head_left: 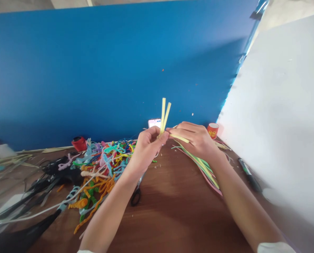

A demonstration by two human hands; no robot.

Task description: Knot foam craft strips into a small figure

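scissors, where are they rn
Head view: the scissors lie on the brown table, just right of the left forearm, opposite the colorful pipe cleaners.

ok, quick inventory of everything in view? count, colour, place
yellow strips: three ends showing, between the hands
fuzzy strips: many, mixed colours, heaped left
strip bundle: several, green, yellow, pink, by right forearm
phone: one, screen lit, behind hands
scissors: one pair, dark handles, beside left forearm
red cup: one, yellow print, back right
red container: one, back left
marker: one, dark, right
white cable: one, left
black items: count unclear, blurred, left
table: one, brown
panels: blue behind, white right
left hand, right hand: fingers on yellow strips
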